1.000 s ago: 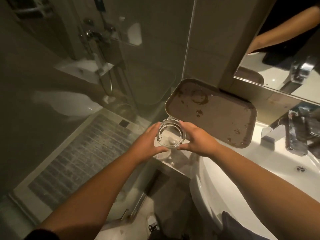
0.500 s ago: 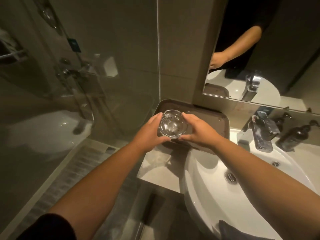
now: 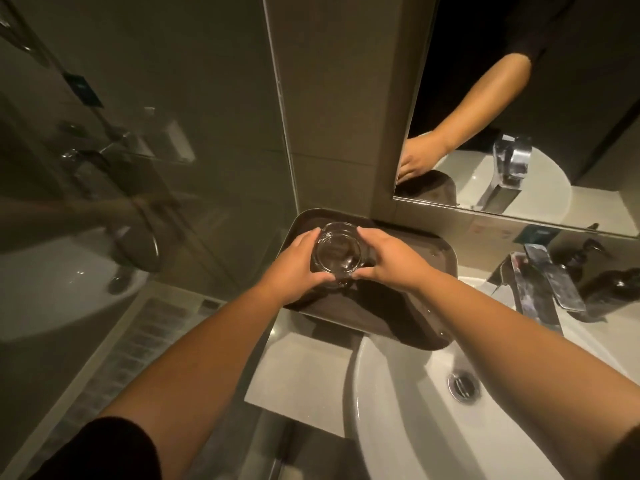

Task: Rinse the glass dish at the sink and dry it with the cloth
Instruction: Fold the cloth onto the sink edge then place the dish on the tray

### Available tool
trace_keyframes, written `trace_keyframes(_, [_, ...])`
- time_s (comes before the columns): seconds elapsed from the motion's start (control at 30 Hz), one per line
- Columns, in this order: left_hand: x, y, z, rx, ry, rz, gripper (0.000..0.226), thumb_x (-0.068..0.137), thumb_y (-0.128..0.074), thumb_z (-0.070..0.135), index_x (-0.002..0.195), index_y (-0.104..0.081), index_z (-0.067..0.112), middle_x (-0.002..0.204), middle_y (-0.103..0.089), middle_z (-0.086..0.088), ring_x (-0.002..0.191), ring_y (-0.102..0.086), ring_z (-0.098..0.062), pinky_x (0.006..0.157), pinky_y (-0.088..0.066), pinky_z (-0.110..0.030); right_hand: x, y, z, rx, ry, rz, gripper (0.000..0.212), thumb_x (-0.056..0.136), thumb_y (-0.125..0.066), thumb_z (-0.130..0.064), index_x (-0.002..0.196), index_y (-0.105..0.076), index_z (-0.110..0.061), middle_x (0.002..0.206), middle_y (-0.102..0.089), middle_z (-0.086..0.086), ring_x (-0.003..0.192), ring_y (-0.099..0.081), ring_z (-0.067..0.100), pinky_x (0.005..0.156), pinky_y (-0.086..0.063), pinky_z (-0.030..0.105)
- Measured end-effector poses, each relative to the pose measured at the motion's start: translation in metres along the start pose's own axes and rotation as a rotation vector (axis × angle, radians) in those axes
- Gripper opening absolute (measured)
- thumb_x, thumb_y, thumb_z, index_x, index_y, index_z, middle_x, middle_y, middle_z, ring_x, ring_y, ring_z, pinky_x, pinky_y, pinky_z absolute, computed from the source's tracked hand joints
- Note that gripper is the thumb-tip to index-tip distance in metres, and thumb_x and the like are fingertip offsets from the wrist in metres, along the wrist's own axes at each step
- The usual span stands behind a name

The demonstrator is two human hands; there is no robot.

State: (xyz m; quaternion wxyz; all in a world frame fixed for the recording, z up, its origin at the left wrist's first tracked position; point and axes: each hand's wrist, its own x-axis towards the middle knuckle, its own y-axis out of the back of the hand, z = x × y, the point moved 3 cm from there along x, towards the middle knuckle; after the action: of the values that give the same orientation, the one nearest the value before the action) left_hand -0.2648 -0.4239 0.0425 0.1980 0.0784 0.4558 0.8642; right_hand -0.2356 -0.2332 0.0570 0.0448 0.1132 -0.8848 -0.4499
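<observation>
Left hand (image 3: 296, 271) and right hand (image 3: 388, 263) clasp round glass dish (image 3: 335, 252) between them, fingers curled on opposite sides of rim, thumbs on near edge. Dish over far part of dark brown tray (image 3: 367, 313); contact with tray cannot be told. Tray on counter, left of white sink (image 3: 391, 410). Chrome faucet (image 3: 540, 285) right of tray; dark pump bottle (image 3: 609, 289) far right.

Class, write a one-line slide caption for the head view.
Both hands, left and right, hold a glass dish over a brown tray beside the sink.
</observation>
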Motion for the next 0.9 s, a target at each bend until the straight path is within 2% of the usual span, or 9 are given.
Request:
trace_keyframes(0.13, [0.028,-0.006,-0.008,0.029,0.011,-0.026,0.099,0.074,-0.08,0.041,0.152,-0.024,0.016,0.156,-0.03,-0.002,0.141,-0.034,-0.018,0.113,-0.032,-0.031,0.025,-0.002,0.02,0.021,0.007,-0.019,0.084,0.071,-0.085,-0.026,0.144,-0.044,-0.022,0.141,-0.052,0.004,0.13,-0.046,0.018,0.107,-0.036,0.027])
trace_keyframes(0.27, [0.05,-0.011,-0.015,0.041,0.011,-0.066,0.1,0.074,-0.08,0.042,0.152,-0.024,0.015,0.156,-0.031,-0.003,0.14,-0.035,-0.018,0.114,-0.032,-0.031,0.042,-0.006,0.035,0.008,-0.021,-0.02,0.08,0.073,-0.085,-0.023,0.142,-0.046,-0.017,0.141,-0.052,0.006,0.13,-0.047,0.02,0.102,-0.032,0.02])
trace_keyframes(0.43, [0.067,-0.016,-0.025,0.077,-0.005,-0.089,0.099,0.075,-0.08,0.039,0.152,-0.023,0.013,0.157,-0.029,-0.005,0.142,-0.032,-0.018,0.112,-0.025,-0.025,0.055,-0.016,0.047,0.005,-0.054,-0.02,0.077,0.071,-0.085,-0.03,0.138,-0.05,-0.018,0.138,-0.054,0.007,0.125,-0.051,0.021,0.104,-0.04,0.03])
trace_keyframes(0.57, [0.072,-0.017,-0.031,0.112,0.001,-0.092,0.099,0.076,-0.078,0.042,0.152,-0.023,0.012,0.157,-0.029,-0.006,0.142,-0.032,-0.019,0.113,-0.026,-0.027,0.062,-0.02,0.048,0.002,-0.065,-0.028,0.081,0.069,-0.085,-0.036,0.139,-0.049,-0.02,0.139,-0.054,0.005,0.127,-0.049,0.021,0.107,-0.041,0.039])
trace_keyframes(0.73, [0.073,-0.019,-0.032,0.135,0.011,-0.098,0.098,0.077,-0.077,0.042,0.152,-0.022,0.011,0.158,-0.028,-0.006,0.142,-0.032,-0.019,0.113,-0.027,-0.029,0.066,-0.021,0.05,-0.044,-0.074,-0.058,0.084,0.073,-0.084,-0.033,0.143,-0.044,-0.009,0.146,-0.048,0.011,0.134,-0.044,0.025,0.11,-0.034,0.031])
trace_keyframes(0.9, [0.074,-0.02,-0.033,0.156,0.007,-0.103,0.097,0.078,-0.077,0.041,0.152,-0.023,0.011,0.158,-0.027,-0.005,0.142,-0.031,-0.019,0.112,-0.026,-0.027,0.066,-0.027,0.056,-0.042,-0.087,-0.07,0.087,0.075,-0.083,-0.034,0.147,-0.04,-0.009,0.15,-0.043,0.012,0.138,-0.039,0.024,0.112,-0.031,0.031])
